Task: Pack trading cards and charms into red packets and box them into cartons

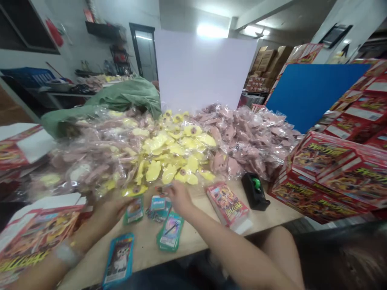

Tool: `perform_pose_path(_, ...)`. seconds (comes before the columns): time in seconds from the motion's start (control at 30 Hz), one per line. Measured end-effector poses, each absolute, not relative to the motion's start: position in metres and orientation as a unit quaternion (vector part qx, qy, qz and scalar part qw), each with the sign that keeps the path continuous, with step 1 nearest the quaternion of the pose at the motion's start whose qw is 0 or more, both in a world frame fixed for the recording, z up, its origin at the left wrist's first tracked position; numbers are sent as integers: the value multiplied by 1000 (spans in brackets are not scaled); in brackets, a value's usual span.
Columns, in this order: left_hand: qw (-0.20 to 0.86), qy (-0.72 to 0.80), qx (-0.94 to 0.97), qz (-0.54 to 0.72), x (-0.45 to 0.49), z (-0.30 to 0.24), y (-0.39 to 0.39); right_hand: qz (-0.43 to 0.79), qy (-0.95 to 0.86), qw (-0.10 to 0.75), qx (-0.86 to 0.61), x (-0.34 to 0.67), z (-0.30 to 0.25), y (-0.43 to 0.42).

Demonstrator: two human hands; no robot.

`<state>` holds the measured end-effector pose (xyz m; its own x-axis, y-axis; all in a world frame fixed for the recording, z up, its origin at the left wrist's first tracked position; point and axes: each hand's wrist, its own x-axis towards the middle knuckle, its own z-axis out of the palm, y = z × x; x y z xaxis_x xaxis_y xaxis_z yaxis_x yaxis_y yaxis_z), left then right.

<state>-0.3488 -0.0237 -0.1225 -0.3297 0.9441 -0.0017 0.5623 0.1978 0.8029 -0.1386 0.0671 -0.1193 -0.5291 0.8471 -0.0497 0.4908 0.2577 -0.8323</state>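
My left hand (113,210) is at the left of the table, its fingers closed on the edge of a small green-edged stack of cards (135,211). My right hand (180,198) reaches over the middle with fingers pinched together; a small dark and reddish piece shows at the fingertips, too blurred to name. Below it lie some blue-and-white cards (158,204) and a green-edged stack of trading cards (171,231). Nearer to me, a blue-edged card stack (119,257) shows a white figure.
Behind my hands are heaps of bagged yellow shapes (172,149) and bagged pink shapes (242,139). A red printed box (227,204) and black tape dispenser (254,192) stand right of my arm. Red boxes (320,177) are stacked further right; flattened cartons (36,237) lie left.
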Motion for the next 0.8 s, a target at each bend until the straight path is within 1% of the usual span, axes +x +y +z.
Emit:
perform_pose_path(0.07,232,725,522,386,-314,-117,-24,492,-690,283,-450,-115,-116,60)
perform_pose_path(0.1,259,713,516,398,-289,-114,-24,525,-655,306,-449,-101,-117,56)
perform_pose_path(0.17,395,645,486,438,-232,-109,-20,585,-595,333,-440,-64,-123,47)
perform_pose_path(0.2,472,605,473,432,-204,-105,-16,627,-557,338,-427,-41,-127,43)
perform_pose_path(0.27,592,533,479,368,-156,-97,-1,719,-454,349,-393,12,-132,37)
perform_pose_path(0.3,620,501,514,317,-138,-94,10,752,-401,361,-380,40,-133,35)
perform_pose_path(0.33,612,475,575,264,-123,-92,25,762,-359,382,-381,67,-132,33)
perform_pose_path(0.37,570,446,658,210,-110,-91,42,741,-342,414,-404,92,-130,32)
perform_pose_path(0.4,500,407,748,159,-98,-93,63,684,-361,449,-448,114,-126,32)
perform_pose_path(0.43,410,357,831,116,-85,-98,84,603,-402,476,-499,132,-124,33)
perform_pose_path(0.47,321,299,895,78,-72,-105,105,507,-458,483,-548,145,-122,34)
perform_pose_path(0.5,251,238,937,41,-59,-115,125,409,-515,469,-589,154,-123,36)
perform_pose_path(0.53,206,183,961,5,-47,-126,140,327,-566,442,-615,159,-126,39)
perform_pose_path(0.57,181,146,972,-21,-38,-137,152,271,-604,414,-625,160,-134,42)
perform_pose_path(0.6,169,130,976,-35,-31,-148,159,245,-626,396,-625,158,-143,45)
perform_pose_path(0.63,168,131,976,-42,-27,-158,162,245,-633,394,-619,154,-155,47)
perform_pose_path(0.7,189,158,969,-26,-28,-171,157,296,-617,420,-596,147,-178,48)
perform_pose_path(0.8,257,208,943,44,-36,-170,136,374,-574,446,-576,151,-192,39)
